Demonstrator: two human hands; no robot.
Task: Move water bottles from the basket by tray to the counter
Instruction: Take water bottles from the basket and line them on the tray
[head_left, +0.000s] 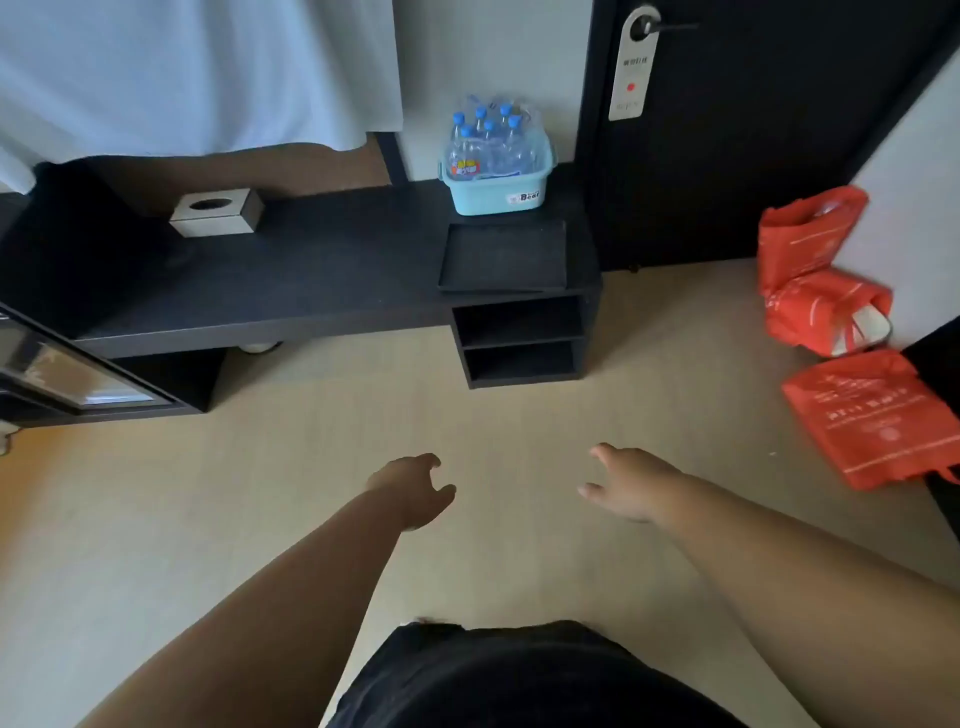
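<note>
Hovering slack, empty, left hand, right hand, six water bottles, one basket

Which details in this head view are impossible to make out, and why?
- Head view: how many clear blue-capped water bottles; they overlap, and the light blue plastic basket wall hides their lower parts.
- Head view: print on the white door hanger; too small, blurred.
- Head view: contents of the red fabric bags; fabric covers most.
</note>
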